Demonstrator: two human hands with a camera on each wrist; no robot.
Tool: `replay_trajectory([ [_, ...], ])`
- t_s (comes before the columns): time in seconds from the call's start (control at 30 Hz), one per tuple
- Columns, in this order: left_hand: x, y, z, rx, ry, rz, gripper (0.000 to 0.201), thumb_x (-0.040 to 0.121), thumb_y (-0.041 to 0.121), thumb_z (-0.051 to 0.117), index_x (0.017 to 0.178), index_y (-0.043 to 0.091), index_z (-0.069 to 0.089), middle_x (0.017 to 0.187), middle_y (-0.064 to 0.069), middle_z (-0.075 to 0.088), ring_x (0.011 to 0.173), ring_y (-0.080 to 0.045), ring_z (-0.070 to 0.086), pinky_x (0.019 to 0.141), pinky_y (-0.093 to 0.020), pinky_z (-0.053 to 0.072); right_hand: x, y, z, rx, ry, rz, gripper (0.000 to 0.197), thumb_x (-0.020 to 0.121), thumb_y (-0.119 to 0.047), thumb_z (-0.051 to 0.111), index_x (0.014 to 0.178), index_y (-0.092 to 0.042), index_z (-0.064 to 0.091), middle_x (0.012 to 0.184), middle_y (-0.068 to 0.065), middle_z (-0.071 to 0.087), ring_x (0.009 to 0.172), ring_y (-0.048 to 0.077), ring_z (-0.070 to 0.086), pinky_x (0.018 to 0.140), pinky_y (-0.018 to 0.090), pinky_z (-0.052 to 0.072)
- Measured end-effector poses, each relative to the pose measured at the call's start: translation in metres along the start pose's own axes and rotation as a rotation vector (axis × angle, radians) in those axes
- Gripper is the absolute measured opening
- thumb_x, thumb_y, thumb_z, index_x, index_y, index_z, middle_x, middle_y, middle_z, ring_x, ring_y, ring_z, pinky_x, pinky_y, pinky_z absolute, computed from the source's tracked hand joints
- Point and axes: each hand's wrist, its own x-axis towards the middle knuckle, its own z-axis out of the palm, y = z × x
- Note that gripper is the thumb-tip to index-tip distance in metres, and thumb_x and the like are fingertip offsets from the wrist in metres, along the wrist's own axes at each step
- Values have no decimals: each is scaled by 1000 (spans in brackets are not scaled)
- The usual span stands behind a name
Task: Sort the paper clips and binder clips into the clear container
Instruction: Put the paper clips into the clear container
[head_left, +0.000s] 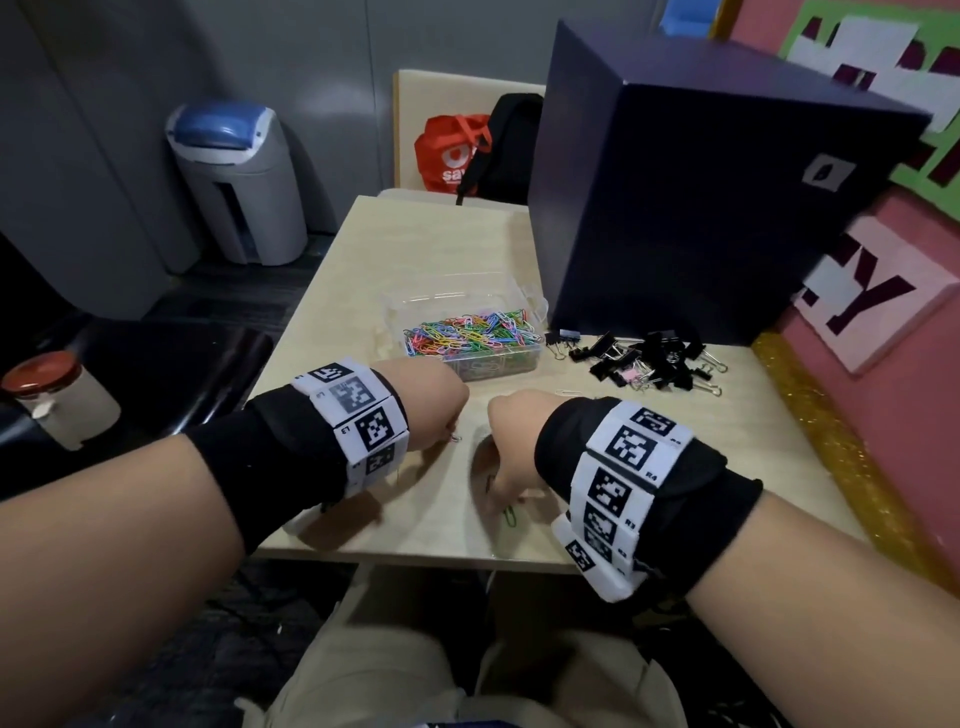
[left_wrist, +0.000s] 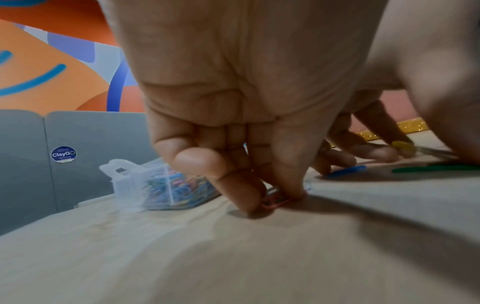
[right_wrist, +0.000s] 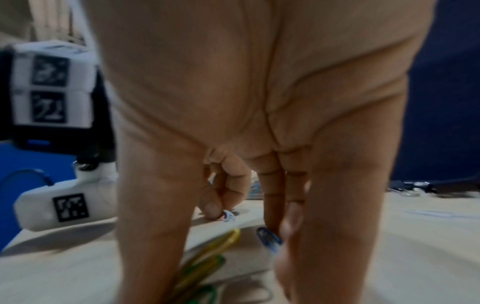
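Pale wood-grain desk (head_left: 415, 249): carries all items below. Large dark navy cardboard box (head_left: 701, 197): stands behind and right of the container, clear of the working area. Clear rectangular plastic container (head_left: 467, 332): landmark; already heaped with coloured paper clips (head_left: 470, 332), open-topped, beyond both hands. Heap of black binder clips (head_left: 649, 358): just right of the container, untouched. Left hand (head_left: 431, 410): nearer the container, in front of its left end; fingers (left_wrist: 291, 185) curled down together, pinching a red wire paper clip (left_wrist: 275, 201) against the desk. Right hand (head_left: 514, 441): farther out in front of the container; fingers pointing down at loose clips, a blue paper clip (right_wrist: 269, 238) at the tips, grip cannot be told. Yellow and green paper clips (right_wrist: 207, 261): flat by the right hand, long axes running roughly toward the container. Judged path to the container: unobstructed.
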Motion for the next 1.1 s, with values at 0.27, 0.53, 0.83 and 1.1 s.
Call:
replay_trajectory([
  [0.27,0,-1,0,-31,46,-2,21,92,18,52,102,10,68,101,-8,69,95,-29,64,77,-32,50,7,-3,-7,-74,126,12,27,95,-14,48,114,-5,66,73,6,54,78,26,47,68,25,37],
  [0.53,-4,-16,-13,-228,137,-30,17,93,22,52,100,12,65,96,-4,67,87,-26,57,72,-29,42,16,23,-19,139,241,72,23,88,-23,58,104,-13,72,108,5,70,100,25,66,84,29,52],
  [0.83,6,-51,-39,-459,457,-252,20,95,19,52,105,15,68,104,-5,70,102,-27,61,83,-32,45,28,45,-40,591,672,211,31,90,-35,60,117,-20,63,117,1,64,111,21,58,94,29,46],
  [1.1,-4,-10,-22,-331,203,41,20,88,27,60,106,25,69,103,6,70,98,-18,62,84,-27,48,26,38,-19,155,247,195,28,89,-22,54,110,-12,69,111,7,68,102,25,64,78,28,51],
])
